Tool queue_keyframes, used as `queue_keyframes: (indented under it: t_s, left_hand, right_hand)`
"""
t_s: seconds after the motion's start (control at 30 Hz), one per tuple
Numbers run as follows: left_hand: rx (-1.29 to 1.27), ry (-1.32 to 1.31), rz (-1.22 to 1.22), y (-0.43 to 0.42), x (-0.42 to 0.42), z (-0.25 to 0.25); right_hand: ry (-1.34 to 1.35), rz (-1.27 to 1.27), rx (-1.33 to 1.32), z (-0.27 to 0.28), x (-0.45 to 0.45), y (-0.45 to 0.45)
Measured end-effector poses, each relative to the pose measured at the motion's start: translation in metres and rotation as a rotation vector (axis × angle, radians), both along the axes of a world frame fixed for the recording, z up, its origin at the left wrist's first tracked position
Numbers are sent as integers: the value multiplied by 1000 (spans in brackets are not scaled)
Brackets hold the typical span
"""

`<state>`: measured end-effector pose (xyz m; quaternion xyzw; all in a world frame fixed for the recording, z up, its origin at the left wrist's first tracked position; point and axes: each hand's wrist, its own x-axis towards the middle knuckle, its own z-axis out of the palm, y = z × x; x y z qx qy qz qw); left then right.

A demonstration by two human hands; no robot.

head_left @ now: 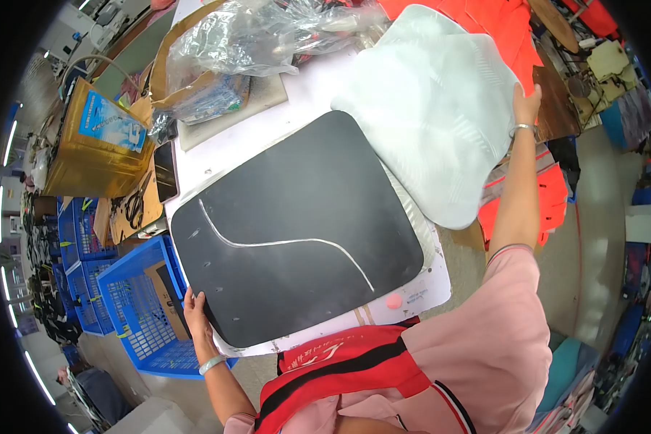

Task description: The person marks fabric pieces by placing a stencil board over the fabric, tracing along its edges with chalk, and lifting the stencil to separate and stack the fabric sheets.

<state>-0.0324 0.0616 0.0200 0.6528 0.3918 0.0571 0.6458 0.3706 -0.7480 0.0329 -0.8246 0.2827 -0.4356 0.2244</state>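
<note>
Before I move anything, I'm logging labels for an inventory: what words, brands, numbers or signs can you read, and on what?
Nothing is clear enough to quote.
Blue label on the gold tin: white characters and a large white mark, too blurred to read.
Red apron: white lettering, too small and distorted.
White tabletop, front right corner: faint bluish print, too small.

A white, flat surface (435, 281) is carrying a black, rounded-corner panel (296, 224); from it, a pale, glossy sheet (434, 108) is spreading at two o'clock, an off-white slab (266, 100) lying at eleven.
</note>
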Motion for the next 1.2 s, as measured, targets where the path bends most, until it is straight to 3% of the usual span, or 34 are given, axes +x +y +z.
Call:
queue_keyframes:
  t_s: [0.03, 0.17, 0.23, 0.27, 0.3, 0.37, 0.4, 0.47, 0.7, 0.83, 0.9, 1.0, 1.1, 1.2]
  left_hand:
    - [39, -1, 14, -3, 0, 0]
    - [160, 32, -1, 7, -4, -12]
    - [199, 35, -2, 1, -3, -11]
    - [184, -6, 2, 1, -3, -13]
    - [167, -49, 8, 0, -3, -14]
    - [194, -39, -14, -6, 0, -8]
    - [269, 17, 1, -6, -1, -8]
    - [282, -16, 31, -9, -3, -12]
    - [197, -124, -14, -3, -5, -18]
    - [221, -135, 3, -8, -6, -19]
    - [228, -136, 19, -7, -7, -22]
    - [253, -163, -3, -12, -5, -18]
    - [198, -154, -4, -14, -4, -12]
    - [256, -118, -96, -14, -5, -13]
  right_hand:
    - [40, 175, -162, 13, -28, 23]
    - [94, 622, 4, 21, -136, 131]
    - [262, 762, -123, 27, -190, 190]
    - [382, 815, -354, 19, -207, 199]
    - [385, 805, -350, 15, -221, 210]
    - [348, 484, -421, 12, -247, 234]
    - [351, 478, -419, 14, -261, 243]
    - [345, 705, -91, 16, -289, 259]
    - [615, 702, 167, 10, -308, 290]
    - [624, 709, 103, 13, -291, 295]
    - [690, 709, 364, 29, -286, 299]
    - [571, 775, 220, 37, -284, 308]
    - [692, 770, 110, 51, -281, 308]
    - [635, 781, 202, 64, -286, 308]
